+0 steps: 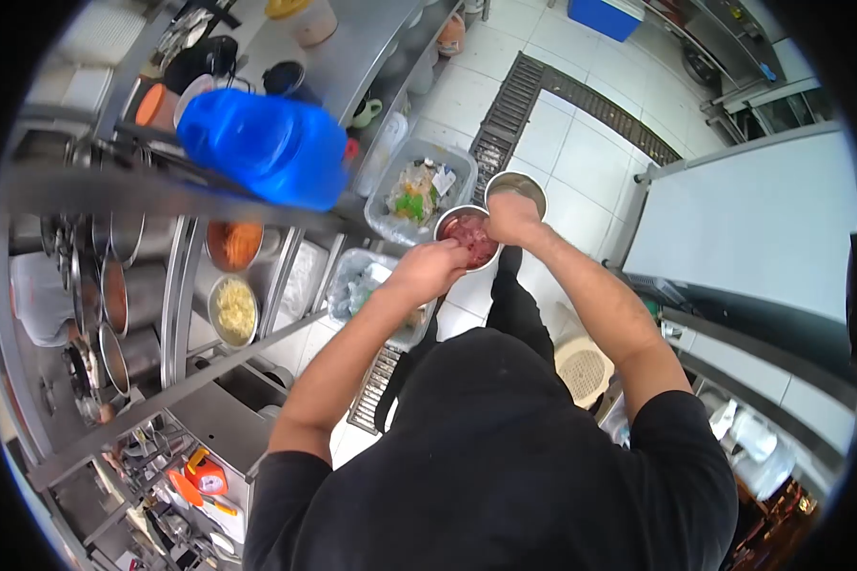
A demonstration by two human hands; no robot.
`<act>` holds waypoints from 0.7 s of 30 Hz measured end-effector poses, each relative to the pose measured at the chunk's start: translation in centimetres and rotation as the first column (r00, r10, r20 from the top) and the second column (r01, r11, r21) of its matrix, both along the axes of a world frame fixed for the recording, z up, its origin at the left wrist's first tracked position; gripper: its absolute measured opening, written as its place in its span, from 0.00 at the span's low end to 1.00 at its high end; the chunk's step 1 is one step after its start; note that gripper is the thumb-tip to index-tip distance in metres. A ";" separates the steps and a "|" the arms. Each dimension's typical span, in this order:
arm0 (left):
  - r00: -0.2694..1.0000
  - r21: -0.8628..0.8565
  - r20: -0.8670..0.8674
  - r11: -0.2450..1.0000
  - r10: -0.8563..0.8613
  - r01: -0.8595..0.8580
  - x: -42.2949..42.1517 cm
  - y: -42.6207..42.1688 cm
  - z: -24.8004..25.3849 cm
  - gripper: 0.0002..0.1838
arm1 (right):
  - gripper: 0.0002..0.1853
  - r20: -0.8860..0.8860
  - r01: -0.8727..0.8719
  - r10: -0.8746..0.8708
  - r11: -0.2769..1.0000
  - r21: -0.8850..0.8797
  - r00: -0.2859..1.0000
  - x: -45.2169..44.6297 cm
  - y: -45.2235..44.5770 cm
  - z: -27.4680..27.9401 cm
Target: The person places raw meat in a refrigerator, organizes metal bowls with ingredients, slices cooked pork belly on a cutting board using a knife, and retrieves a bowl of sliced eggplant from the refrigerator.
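A metal bowl (pixel 493 258) with pieces of raw red meat (pixel 468 238) in it is in front of me, above the floor. My left hand (pixel 430 269) is at its left side, closed over the near rim, fingertips against the meat. A second metal bowl (pixel 535 187) is just beyond it on the right; its contents are hard to make out. My right hand (pixel 513 219) is closed where the two bowls meet, its fingers at their rims. Those fingers are partly hidden, so I cannot tell whether it grips one rim or both.
Clear plastic bins (pixel 468 171) with bags and scraps are left of the bowls. A blue jug (pixel 257 147) stands on the shelving. Shredded yellow food (pixel 235 310) fills a pot on the left rack. A white-topped unit (pixel 752 209) is at right; a drain grate (pixel 501 119) crosses the tiles.
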State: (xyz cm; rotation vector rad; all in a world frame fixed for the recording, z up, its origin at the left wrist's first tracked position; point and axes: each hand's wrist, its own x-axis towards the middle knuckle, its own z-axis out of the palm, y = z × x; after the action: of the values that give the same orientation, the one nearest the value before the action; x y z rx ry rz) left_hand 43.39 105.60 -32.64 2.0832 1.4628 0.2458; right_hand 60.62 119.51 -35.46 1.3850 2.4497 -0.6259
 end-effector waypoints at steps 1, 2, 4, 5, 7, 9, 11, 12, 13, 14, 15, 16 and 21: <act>0.993 0.039 0.073 0.994 0.096 -0.099 -0.3 1.5 -0.3 0.08 | 0.13 -0.004 -0.005 0.005 1.000 -0.002 1.000 0.6 2.8 -0.1; 0.966 0.054 0.039 0.965 0.254 -0.256 -0.4 2.8 -0.5 0.07 | 0.13 -0.005 -0.002 0.002 1.000 -0.017 1.000 1.5 4.9 0.0; 0.888 0.091 -0.075 0.890 0.454 -0.447 -2.3 5.3 -4.6 0.09 | 0.13 -0.012 -0.010 0.010 0.999 -0.052 1.000 3.7 8.3 -0.3; 0.799 0.055 -0.035 0.800 0.600 -0.598 -3.1 6.0 -7.0 0.15 | 0.13 -0.022 -0.027 0.025 0.998 -0.050 0.999 4.6 10.6 -0.2; 0.727 0.060 -0.165 0.743 0.666 -0.667 -4.7 7.0 -10.3 0.25 | 0.13 -0.035 -0.043 0.042 0.998 -0.051 0.998 6.2 14.6 -0.1; 0.636 0.160 -0.221 0.671 0.739 -0.724 -5.2 7.6 -13.7 0.26 | 0.14 -0.047 -0.020 0.017 0.999 -0.045 0.999 7.7 18.4 0.0; 0.624 0.238 -0.227 0.664 0.748 -0.709 -4.6 9.0 -15.1 0.25 | 0.14 -0.048 0.001 -0.003 0.999 -0.038 0.999 9.5 21.7 0.2; 0.605 0.087 -0.169 0.623 0.778 -0.777 -2.9 10.7 -13.7 0.23 | 0.14 -0.049 0.006 -0.007 0.999 -0.032 0.999 10.3 23.4 0.3; 0.576 -0.067 -0.114 0.572 0.810 -0.817 -1.4 12.7 -12.3 0.22 | 0.14 -0.052 0.011 -0.012 1.000 -0.021 0.999 10.8 25.2 0.5; 0.540 -0.222 -0.064 0.516 0.839 -0.828 -0.2 14.7 -11.1 0.21 | 0.14 -0.051 0.025 -0.026 1.000 -0.015 0.998 11.2 26.8 0.8; 0.613 -0.116 0.098 0.621 0.784 -0.775 0.7 16.3 -12.1 0.20 | 0.14 -0.050 0.041 -0.042 0.999 -0.007 0.998 11.6 28.2 1.2; 0.467 -0.395 0.202 0.508 0.861 -0.765 2.3 18.2 -13.4 0.18 | 0.13 -0.048 0.060 -0.060 0.998 0.008 0.997 12.1 29.8 1.7; 0.343 -0.583 0.460 0.569 0.819 -0.580 13.2 34.0 -4.0 0.21 | 0.15 -0.052 0.056 -0.054 0.998 0.026 0.997 14.0 38.0 2.6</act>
State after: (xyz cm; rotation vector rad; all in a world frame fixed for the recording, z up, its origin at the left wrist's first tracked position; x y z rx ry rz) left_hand 56.62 139.64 -36.62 0.7376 1.6470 0.9646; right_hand 74.67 157.55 -32.87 1.4692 2.4762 -0.6506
